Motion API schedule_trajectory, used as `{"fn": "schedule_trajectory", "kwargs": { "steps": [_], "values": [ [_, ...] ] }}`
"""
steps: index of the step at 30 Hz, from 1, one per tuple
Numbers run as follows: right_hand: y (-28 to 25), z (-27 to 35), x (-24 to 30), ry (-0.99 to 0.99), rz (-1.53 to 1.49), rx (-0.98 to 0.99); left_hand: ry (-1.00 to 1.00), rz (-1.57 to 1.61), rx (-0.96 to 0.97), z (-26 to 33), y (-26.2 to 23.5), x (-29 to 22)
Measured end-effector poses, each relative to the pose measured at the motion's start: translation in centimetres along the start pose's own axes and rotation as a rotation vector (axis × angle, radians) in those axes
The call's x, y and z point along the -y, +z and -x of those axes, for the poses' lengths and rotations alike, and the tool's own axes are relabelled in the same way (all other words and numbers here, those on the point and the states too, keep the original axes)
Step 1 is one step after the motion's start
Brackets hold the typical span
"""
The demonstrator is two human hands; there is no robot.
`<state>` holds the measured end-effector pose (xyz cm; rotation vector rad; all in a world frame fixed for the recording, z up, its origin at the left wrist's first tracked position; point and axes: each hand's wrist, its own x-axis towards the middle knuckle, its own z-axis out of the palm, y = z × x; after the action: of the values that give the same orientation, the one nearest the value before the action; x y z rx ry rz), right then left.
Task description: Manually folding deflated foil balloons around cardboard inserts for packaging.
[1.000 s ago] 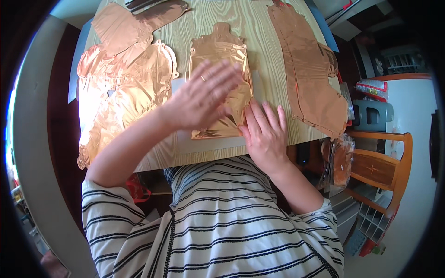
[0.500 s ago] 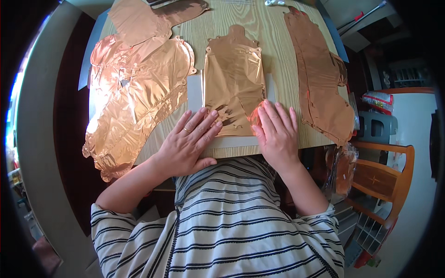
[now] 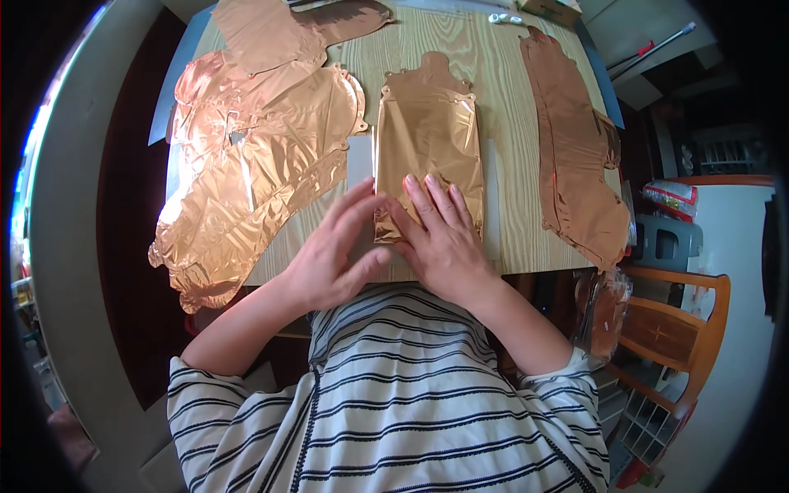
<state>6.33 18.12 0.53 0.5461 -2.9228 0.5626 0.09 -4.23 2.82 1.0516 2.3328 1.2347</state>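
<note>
A flat foil balloon (image 3: 427, 135), copper-coloured and folded into a narrow rectangle, lies in front of me with a rounded, tabbed end pointing away. Under it a pale grey sheet (image 3: 360, 156) shows at both sides. My right hand (image 3: 448, 242) rests on the balloon's near part, fingers stretched out and palm down. Beside its near left corner is my left hand (image 3: 335, 246), fingers apart and holding nothing; whether its fingertips touch the foil I cannot tell. To the left a larger crinkled foil balloon (image 3: 271, 156) is spread out, and a long folded one (image 3: 575, 156) lies at right.
All this lies on a wood-grain table (image 3: 505, 107). Another copper foil piece (image 3: 267, 37) overlaps the left balloon at the far side. Small white objects (image 3: 505, 18) and a cardboard box (image 3: 551, 10) are at the far edge. A wooden chair (image 3: 670, 329) stands at right.
My right hand has slid left from the folded balloon's right edge onto its middle. My left hand has come off the foil's surface and turned partly on its side.
</note>
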Motion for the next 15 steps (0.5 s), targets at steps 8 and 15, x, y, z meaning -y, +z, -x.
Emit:
{"fn": "schedule_trajectory", "kwargs": {
  "steps": [8, 15],
  "values": [
    [-0.3, -0.3, 0.4, 0.034, -0.014, 0.084, -0.396, 0.735, -0.146, -2.0, -0.2, -1.1],
    [0.0, -0.2, 0.1, 0.017, -0.037, 0.049, -0.431, 0.522, -0.096, -1.9, 0.0, -0.8]
  ]
}}
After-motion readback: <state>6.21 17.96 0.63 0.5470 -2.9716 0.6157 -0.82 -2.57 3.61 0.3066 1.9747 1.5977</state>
